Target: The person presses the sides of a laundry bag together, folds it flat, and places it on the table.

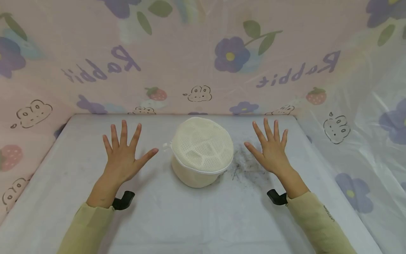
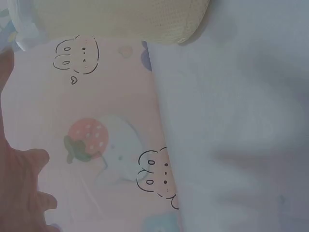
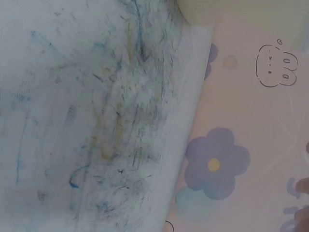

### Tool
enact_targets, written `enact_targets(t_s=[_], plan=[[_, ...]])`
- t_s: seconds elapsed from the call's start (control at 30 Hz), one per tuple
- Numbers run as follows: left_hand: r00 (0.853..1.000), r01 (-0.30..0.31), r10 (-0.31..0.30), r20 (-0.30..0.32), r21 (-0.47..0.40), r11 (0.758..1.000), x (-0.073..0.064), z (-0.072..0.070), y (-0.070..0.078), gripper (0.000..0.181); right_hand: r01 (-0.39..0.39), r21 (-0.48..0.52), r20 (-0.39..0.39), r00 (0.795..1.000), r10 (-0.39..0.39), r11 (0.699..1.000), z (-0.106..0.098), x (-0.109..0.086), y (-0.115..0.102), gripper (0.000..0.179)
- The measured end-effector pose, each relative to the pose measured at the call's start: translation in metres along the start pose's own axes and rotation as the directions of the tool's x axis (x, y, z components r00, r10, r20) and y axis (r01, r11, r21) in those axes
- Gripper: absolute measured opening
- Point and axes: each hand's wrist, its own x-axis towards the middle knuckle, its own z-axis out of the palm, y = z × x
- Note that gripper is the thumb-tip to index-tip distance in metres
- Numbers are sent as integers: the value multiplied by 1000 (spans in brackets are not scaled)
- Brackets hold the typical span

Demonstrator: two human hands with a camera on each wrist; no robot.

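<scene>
A round cream mesh laundry bag [image 1: 203, 144] with a zip round its top edge stands upright at the middle of the white table. Through the mesh lid, folded shapes show faintly inside. My left hand [image 1: 122, 158] is spread wide to the left of the bag, its thumb pointing at the zip end and apart from it. On the other side, my right hand [image 1: 272, 151] is spread the same way, fingers straight, touching nothing. The left wrist view shows the bag's side [image 2: 120, 19] along the top; in the right wrist view only a corner of the bag [image 3: 198, 9] appears.
Dark smudges and coloured scribbles [image 1: 248, 165] mark the white tabletop [image 1: 203, 218] right of the bag. A printed curtain [image 1: 190, 53] with flowers, rabbits and strawberries rises behind the table and along both sides. Black wrist mounts [image 1: 123, 200] sit on both wrists.
</scene>
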Motion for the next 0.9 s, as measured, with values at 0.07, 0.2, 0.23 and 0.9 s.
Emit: enact_targets(t_s=[0.07,0.2,0.23,0.9], plan=[[1000,7,-7,-6,0,1000,0,0,0,91,2,16,-7,1000,-2,1000,1,0,0,75],[1000,22,-22,-21,-11,1000,1,0,2,88,15,139,-45,999,-9,990,1,0,-3,69],[999,25,-25,-24,-18,1000,1,0,2,87,19,177,-52,999,-9,984,1,1,-3,67],[933,-122,-8,-361,-338,933,8,10,21,50,18,352,66,997,-44,936,-1,7,-29,54]])
